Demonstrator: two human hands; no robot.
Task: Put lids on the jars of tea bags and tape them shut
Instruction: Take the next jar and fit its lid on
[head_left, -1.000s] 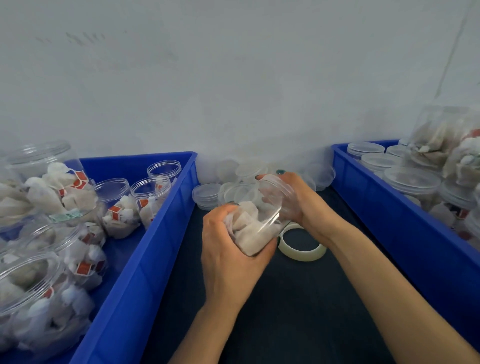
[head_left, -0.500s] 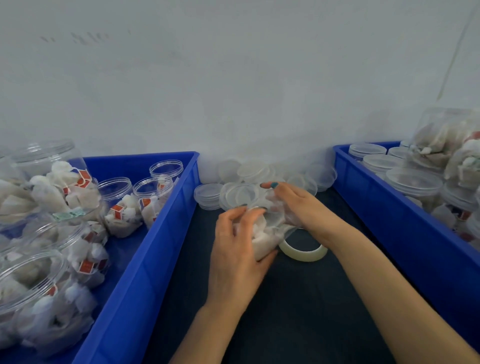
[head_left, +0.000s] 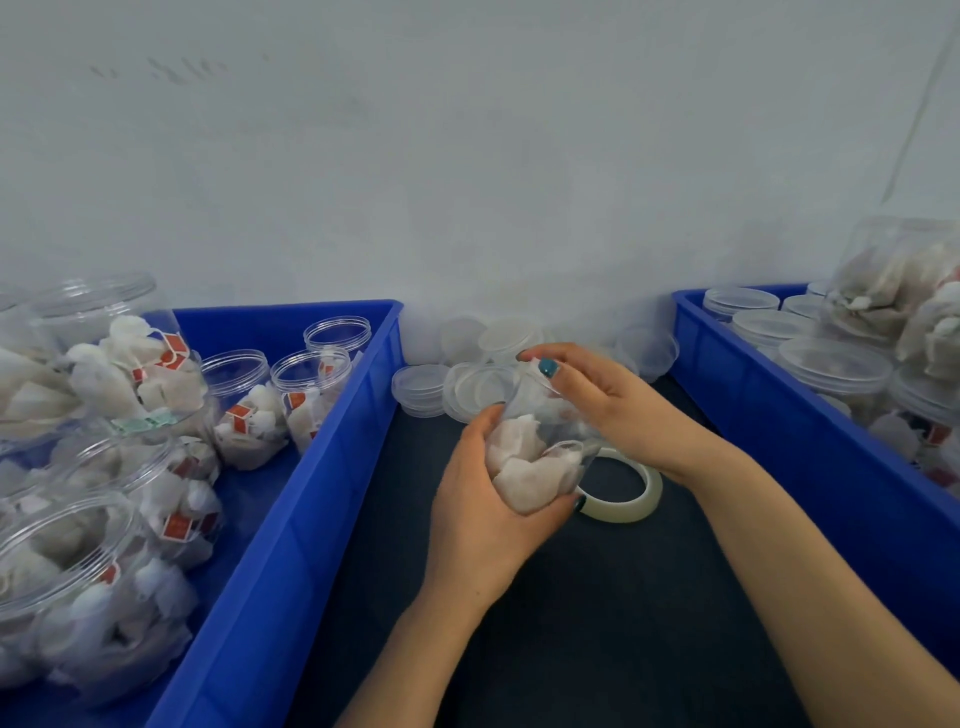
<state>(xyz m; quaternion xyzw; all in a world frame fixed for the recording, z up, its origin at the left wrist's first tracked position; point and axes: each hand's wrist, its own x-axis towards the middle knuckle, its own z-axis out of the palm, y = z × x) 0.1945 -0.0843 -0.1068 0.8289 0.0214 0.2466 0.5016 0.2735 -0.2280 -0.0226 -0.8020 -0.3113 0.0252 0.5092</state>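
The jar (head_left: 540, 457), clear plastic and packed with white tea bags (head_left: 524, 467), is held tilted above the dark table (head_left: 571, 623), its bottom end towards the person and its top end leaning away. The left hand (head_left: 483, 514) cups the lower end: the thumb (head_left: 485, 423) lies along the near side and the fingers wrap underneath, with one painted fingertip (head_left: 579, 502) showing on the far side. The right hand (head_left: 618, 410) is curled over the top end, thumb on the rim and fingers bent down around it. Whether a lid sits under that hand cannot be told.

A roll of tape (head_left: 636, 493) lies flat on the table just behind and to the right of the jar. Loose lids (head_left: 467, 379) are piled against the wall (head_left: 467, 156) beyond the hands. A blue bin (head_left: 291, 519) on the left holds open jars of tea bags. Another blue bin (head_left: 769, 415) on the right holds jars with lids on.
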